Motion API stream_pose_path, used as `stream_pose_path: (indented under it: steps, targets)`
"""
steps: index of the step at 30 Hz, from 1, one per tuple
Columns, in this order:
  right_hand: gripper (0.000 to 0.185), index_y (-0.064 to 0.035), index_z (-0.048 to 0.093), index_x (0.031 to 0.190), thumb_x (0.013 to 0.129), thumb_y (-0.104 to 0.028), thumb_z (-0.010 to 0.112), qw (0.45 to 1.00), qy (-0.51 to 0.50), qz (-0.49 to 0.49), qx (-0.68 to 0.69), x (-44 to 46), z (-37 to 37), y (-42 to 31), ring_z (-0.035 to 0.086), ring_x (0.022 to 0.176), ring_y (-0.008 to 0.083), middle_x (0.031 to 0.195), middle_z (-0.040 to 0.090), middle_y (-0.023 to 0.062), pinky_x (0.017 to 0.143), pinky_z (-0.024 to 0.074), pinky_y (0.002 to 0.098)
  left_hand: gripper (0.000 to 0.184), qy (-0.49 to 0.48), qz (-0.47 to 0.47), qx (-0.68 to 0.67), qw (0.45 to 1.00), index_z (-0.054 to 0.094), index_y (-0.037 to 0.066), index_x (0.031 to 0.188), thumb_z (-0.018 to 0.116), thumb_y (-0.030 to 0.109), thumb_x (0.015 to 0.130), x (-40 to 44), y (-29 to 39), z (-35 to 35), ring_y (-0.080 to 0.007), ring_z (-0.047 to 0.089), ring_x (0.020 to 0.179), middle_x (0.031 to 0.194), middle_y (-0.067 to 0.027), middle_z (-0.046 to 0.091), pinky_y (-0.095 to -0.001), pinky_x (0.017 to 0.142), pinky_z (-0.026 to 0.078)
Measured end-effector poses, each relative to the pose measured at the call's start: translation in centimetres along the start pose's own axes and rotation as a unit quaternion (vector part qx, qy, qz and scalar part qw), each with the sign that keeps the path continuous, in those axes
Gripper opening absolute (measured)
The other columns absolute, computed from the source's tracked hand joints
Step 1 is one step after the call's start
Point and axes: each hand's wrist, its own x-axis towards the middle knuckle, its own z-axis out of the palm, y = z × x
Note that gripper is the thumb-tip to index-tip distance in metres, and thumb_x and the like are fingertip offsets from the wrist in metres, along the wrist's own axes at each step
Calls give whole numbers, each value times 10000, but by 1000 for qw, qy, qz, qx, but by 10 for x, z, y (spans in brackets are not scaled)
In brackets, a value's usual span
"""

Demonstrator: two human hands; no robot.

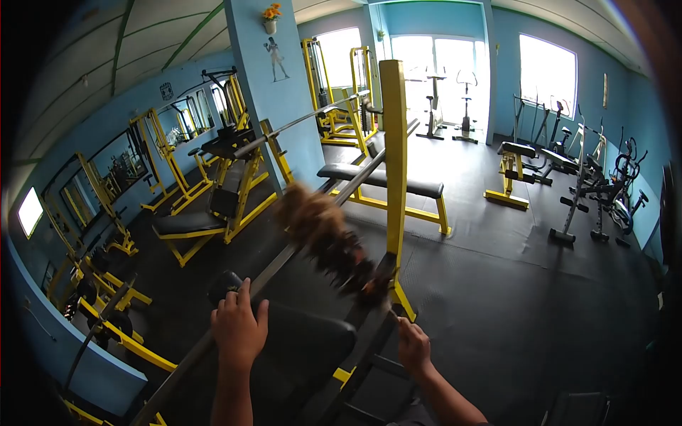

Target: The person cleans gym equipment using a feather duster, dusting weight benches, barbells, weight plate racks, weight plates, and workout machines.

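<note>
My right hand [414, 342] is closed around the handle of a feather duster. The duster's brown feathers [330, 241] are smeared by motion and stretch up and left, in front of a long metal bar [273, 266]. My left hand [240, 323] lies over that same bar, fingers pointing forward and the thumb apart. Just beyond its fingertips is a rounded black piece [224, 284]. Below the duster sits a black padded bench [305, 334], partly behind the bar. A yellow upright post [395, 163] rises beyond the duster.
Another black bench [383, 181] on a yellow frame stands behind the post, with a second barbell [305, 122] nearby. Yellow weight machines [238, 188] line the left side. Exercise bikes [611, 184] stand at the right. Black matting [497, 305] covers the floor.
</note>
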Motion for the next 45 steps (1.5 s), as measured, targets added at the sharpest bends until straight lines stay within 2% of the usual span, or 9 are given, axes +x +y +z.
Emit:
stream_pose_path:
  steps: [5, 13, 17, 21, 30, 33, 39, 41, 45]
  targets:
    - [229, -25, 590, 1168, 964, -104, 523, 993, 46, 102, 42, 81, -7, 68, 643, 806, 407, 858, 634, 218, 677, 499, 439, 488, -23, 13, 11, 1000, 476, 62, 1355, 512, 374, 982, 101, 78, 37, -323, 626, 1040, 1093, -161, 635, -457, 897, 478]
    - [176, -146, 647, 1095, 939, -191, 579, 978, -142, 135, 69, 88, -40, 163, 645, 776, 375, 826, 649, 159, 672, 508, 424, 474, -24, 85, 24, 996, 494, 57, 1303, 443, 421, 1004, 228, 189, 87, -367, 643, 1005, 1099, -180, 643, -480, 855, 512]
    - [165, -75, 699, 989, 911, -188, 607, 945, 25, 312, 96, 102, -57, 240, 685, 793, 297, 842, 685, 133, 690, 516, 347, 507, -64, 45, 57, 995, 523, 31, 1282, 410, 445, 1012, 241, 214, 91, -389, 650, 981, 1078, -206, 665, -486, 839, 521]
    - [162, -32, 701, 903, 874, -152, 596, 983, 13, 164, 77, 182, -74, 257, 676, 697, 197, 762, 689, 114, 663, 509, 320, 455, -2, 60, 97, 993, 526, 49, 1243, 430, 428, 1012, 238, 215, 96, -361, 679, 924, 1039, -168, 679, -462, 773, 558]
    - [305, -42, 530, 674, 923, -214, 489, 986, 90, 131, -51, 289, -126, 392, 364, 489, 66, 526, 387, -6, 438, 302, 293, 451, 17, 58, 120, 991, 547, 60, 1235, 456, 434, 1001, 240, 217, 96, -336, 693, 875, 1012, -151, 685, -432, 732, 564]
    - [327, -51, 524, 706, 960, -251, 475, 965, 156, 209, -15, 302, -118, 408, 410, 510, 83, 555, 453, 4, 461, 338, 317, 459, 17, 58, 120, 991, 550, 59, 1233, 447, 443, 1002, 240, 216, 97, -340, 692, 870, 1015, -152, 685, -431, 735, 564]
    - [332, 3, 654, 1025, 1025, -269, 465, 991, 127, 18, 35, 409, -66, 323, 649, 679, 245, 751, 658, 140, 612, 475, 359, 463, 19, 53, 110, 992, 555, 59, 1226, 451, 447, 997, 240, 218, 96, -350, 685, 870, 1027, -158, 683, -439, 744, 556]
    - [346, 10, 644, 1044, 1023, -286, 466, 997, 43, 61, 28, 439, -59, 297, 679, 827, 374, 871, 680, 227, 704, 499, 421, 461, 24, 55, 112, 992, 555, 59, 1225, 456, 446, 994, 239, 218, 97, -354, 682, 874, 1030, -159, 682, -446, 748, 551]
    - [383, -5, 666, 992, 1024, -315, 444, 982, 75, 173, -5, 456, -41, 298, 650, 806, 411, 870, 672, 227, 709, 485, 477, 454, 50, 70, 111, 990, 553, 58, 1227, 469, 436, 989, 240, 216, 100, -366, 673, 886, 1037, -159, 682, -460, 758, 538]
